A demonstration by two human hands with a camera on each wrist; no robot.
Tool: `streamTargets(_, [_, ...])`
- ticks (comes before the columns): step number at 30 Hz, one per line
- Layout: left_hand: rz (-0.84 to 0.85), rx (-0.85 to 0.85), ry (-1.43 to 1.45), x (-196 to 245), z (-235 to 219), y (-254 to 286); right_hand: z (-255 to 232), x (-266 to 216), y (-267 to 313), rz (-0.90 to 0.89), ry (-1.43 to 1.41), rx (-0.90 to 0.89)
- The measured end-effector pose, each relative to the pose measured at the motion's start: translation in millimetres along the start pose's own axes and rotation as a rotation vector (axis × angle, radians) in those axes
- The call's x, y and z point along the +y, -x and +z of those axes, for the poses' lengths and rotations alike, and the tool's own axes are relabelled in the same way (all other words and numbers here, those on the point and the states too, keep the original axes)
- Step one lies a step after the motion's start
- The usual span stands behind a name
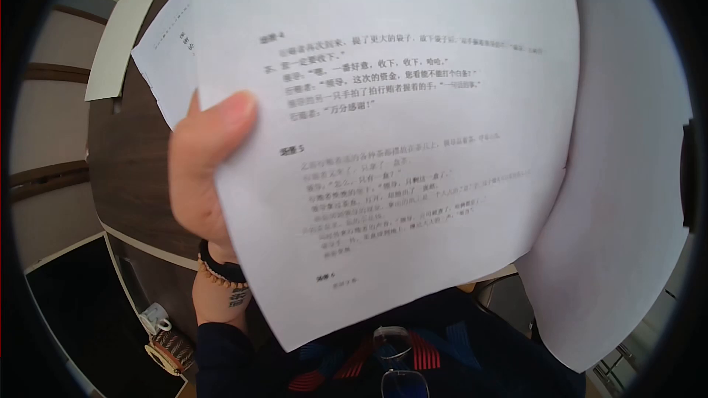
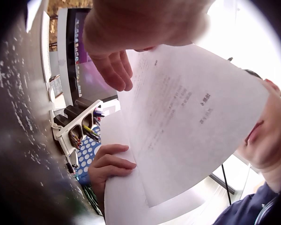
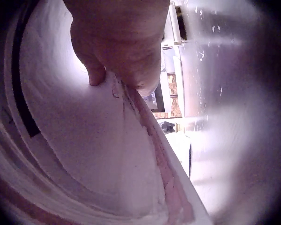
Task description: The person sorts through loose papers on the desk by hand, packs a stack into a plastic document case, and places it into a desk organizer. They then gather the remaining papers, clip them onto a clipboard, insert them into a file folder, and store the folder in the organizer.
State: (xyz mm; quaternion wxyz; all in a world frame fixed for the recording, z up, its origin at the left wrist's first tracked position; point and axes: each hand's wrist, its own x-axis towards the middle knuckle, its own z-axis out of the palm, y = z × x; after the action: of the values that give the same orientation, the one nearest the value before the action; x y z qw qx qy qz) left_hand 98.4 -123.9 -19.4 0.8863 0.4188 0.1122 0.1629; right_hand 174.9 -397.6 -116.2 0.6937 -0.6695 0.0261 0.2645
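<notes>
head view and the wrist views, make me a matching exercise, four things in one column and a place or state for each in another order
Things:
1. printed sheet
2. left hand
3. beaded bracelet
4. pen holder

Places or states:
A. stands by the monitor, pens inside
B. held up in front of the camera, text facing it
C. thumb pressed on the sheet's left edge
D. worn on the left wrist

Pairs: 1-B, 2-C, 3-D, 4-A

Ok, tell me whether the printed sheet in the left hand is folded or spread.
Spread. The printed sheet shows its whole text face, bowed but uncreased, with the left hand pinching its left edge, thumb on top.
</notes>
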Motion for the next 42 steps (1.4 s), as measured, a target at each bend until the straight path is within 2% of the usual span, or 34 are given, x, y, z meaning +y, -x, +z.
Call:
streamTargets(1, [-0.040,-0.019,0.057,3,7,-1,0,-8,2,-0.019,0.005,0.003])
streamTargets(3, [-0.093,0.037,-0.229,6,20,-6,3,-29,-1,-0.074,0.019,0.007])
streamTargets(5, [-0.119,-0.090,-0.191,6,22,-10,5,-55,-9,-0.143,0.033,0.008])
streamTargets(8, [-0.070,-0.157,-0.136,-2,24,-19,7,-83,-15,-0.250,0.050,0.009])
streamTargets(10, [-0.179,-0.114,-0.200,-11,16,-26,9,-98,-19,-0.305,0.058,0.012])
streamTargets(11, [-0.165,-0.127,-0.197,-16,11,-27,9,-103,-18,-0.324,0.061,0.015])
streamTargets(13, [-0.317,-0.100,-0.240,-20,2,-30,12,-113,-12,-0.365,0.066,0.016])
streamTargets(14, [-0.338,-0.101,-0.220,-20,5,-29,-5,-100,-21,-0.390,0.153,-0.099])
streamTargets(15, [-0.359,-0.141,-0.101,-24,2,-32,-4,-101,-14,-0.283,0.305,-0.035])
streamTargets(17, [-0.456,-0.168,0.099,-24,4,-33,3,-83,-24,-0.466,0.254,-0.072])
streamTargets(21, [-0.490,-0.251,0.128,-26,3,-34,8,-84,-20,-0.317,0.124,-0.142])
streamTargets(23, [-0.286,-0.263,-0.271,-31,12,-27,16,-87,-13,-0.374,0.136,-0.137])
streamTargets(25, [-0.255,-0.205,-0.203,-30,15,-22,25,-87,-10,-0.434,0.152,-0.151])
streamTargets(28, [0.000,-0.264,-0.342,-34,8,-21,30,-76,-15,-0.658,0.033,0.025])
streamTargets(29, [0.020,-0.263,-0.347,-29,10,-18,27,-80,-13,-0.675,0.030,0.013])
streamTargets(31, [0.240,-0.332,-0.448,-18,19,-9,16,-92,-6,-0.425,-0.008,-0.196])
streamTargets(32, [0.291,-0.343,-0.445,-16,21,-5,12,-88,-3,-0.446,-0.005,-0.216])
streamTargets(36, [0.282,-0.399,-0.543,13,25,7,-2,-84,7,-0.542,-0.026,-0.286])
streamTargets(38, [0.094,-0.538,-0.475,33,11,2,-14,-85,16,-0.608,0.073,-0.114])
streamTargets(39, [0.100,-0.531,-0.483,43,1,-3,-19,-87,18,-0.611,0.068,-0.125])
streamTargets(41, [0.271,-0.591,-1.150,64,-23,-13,-27,-93,26,-0.793,-0.013,-0.102])
streamTargets(42, [0.330,-0.496,-1.369,70,-34,-14,-24,-93,31,-0.790,-0.015,-0.108])
